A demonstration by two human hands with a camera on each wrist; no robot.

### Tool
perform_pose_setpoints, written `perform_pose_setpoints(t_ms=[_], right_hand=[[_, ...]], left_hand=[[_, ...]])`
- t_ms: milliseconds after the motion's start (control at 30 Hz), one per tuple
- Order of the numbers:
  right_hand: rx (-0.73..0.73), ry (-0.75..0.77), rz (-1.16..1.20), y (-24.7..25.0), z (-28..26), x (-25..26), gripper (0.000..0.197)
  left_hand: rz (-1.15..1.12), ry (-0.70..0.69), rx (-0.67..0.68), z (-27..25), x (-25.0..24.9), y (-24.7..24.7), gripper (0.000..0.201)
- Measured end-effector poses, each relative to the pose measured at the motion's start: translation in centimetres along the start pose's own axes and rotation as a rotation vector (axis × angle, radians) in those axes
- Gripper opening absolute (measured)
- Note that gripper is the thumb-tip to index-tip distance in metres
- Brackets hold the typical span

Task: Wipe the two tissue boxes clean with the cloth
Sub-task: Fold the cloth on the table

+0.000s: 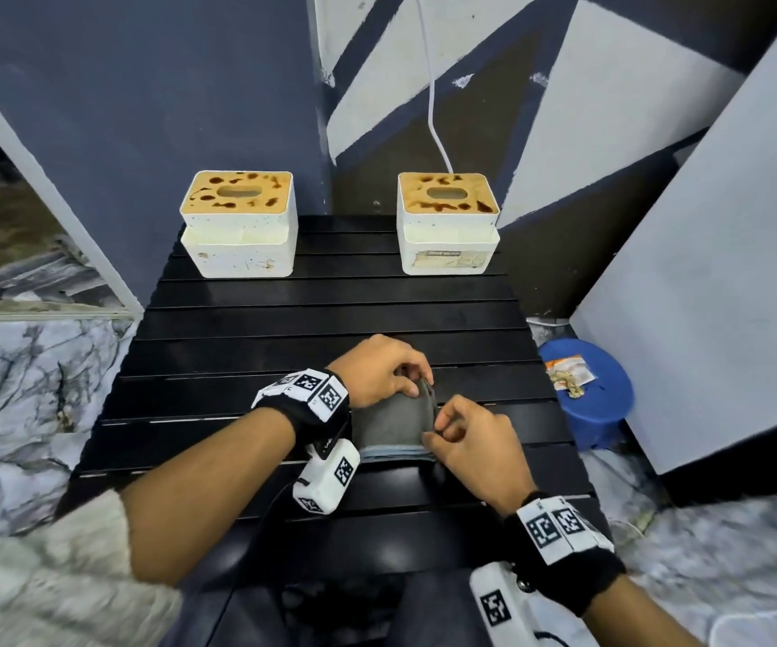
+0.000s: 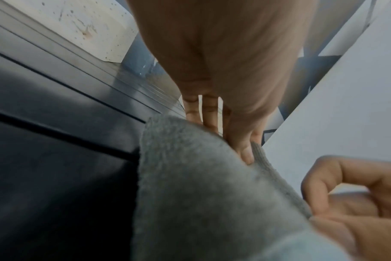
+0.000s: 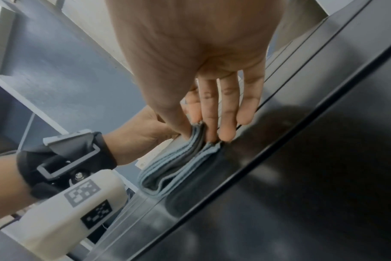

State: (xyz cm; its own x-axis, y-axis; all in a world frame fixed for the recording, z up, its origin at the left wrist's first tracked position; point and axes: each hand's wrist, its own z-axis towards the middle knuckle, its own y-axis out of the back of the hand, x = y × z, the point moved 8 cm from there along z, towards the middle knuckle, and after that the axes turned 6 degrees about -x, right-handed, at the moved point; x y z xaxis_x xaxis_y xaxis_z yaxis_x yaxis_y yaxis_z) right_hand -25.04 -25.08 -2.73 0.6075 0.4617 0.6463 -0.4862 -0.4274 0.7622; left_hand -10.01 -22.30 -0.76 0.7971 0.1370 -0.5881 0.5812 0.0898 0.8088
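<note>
Two white tissue boxes stand at the far end of the black slatted table: the left box and the right box, each with a tan lid spotted with brown stains. A folded grey cloth lies near the table's front middle. My left hand curls over the cloth's far edge, thumb and fingers gripping it. My right hand pinches the cloth's right corner between thumb and fingers. Both boxes are well beyond the hands.
A blue round stool with a small packet on it sits right of the table. A white cable hangs down the wall behind the right box. A grey slanted panel stands at the right. Marble floor surrounds the table.
</note>
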Motion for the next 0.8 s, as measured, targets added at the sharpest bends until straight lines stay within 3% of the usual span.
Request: perform_pose_setpoints(t_ms=[100, 200, 300, 400, 533, 633, 800], right_hand=[[0.008, 0.033, -0.109, -0.2, 0.2, 0.2, 0.026], [-0.013, 0.097, -0.09, -0.1, 0.8, 1.1, 0.025], [-0.005, 0.336, -0.092, -0.6, 0.9, 4.3, 0.04], [0.108, 0.525, -0.3, -3.3, 0.3, 7.6, 0.058], [0.269, 0.511, -0.534, -7.6, -0.1, 7.9, 0.061], [0.215, 0.513, -0.641, -8.3, -0.4, 7.8, 0.056], [0.094, 0.493, -0.632, -7.2, -1.0, 7.6, 0.052]], left_hand=[[0.019, 0.036, -0.007, -0.1, 1.0, -0.4, 0.023], [-0.001, 0.076, -0.116, -1.3, 2.5, 1.0, 0.021], [-0.026, 0.118, -0.228, -4.1, 4.6, 3.0, 0.02], [-0.033, 0.154, -0.285, -7.8, 6.9, 4.5, 0.02], [-0.005, 0.221, -0.271, -12.6, 9.2, 4.7, 0.034], [0.018, 0.257, -0.276, -14.9, 10.2, 4.7, 0.053], [0.008, 0.293, -0.272, -16.3, 10.8, 4.6, 0.037]])
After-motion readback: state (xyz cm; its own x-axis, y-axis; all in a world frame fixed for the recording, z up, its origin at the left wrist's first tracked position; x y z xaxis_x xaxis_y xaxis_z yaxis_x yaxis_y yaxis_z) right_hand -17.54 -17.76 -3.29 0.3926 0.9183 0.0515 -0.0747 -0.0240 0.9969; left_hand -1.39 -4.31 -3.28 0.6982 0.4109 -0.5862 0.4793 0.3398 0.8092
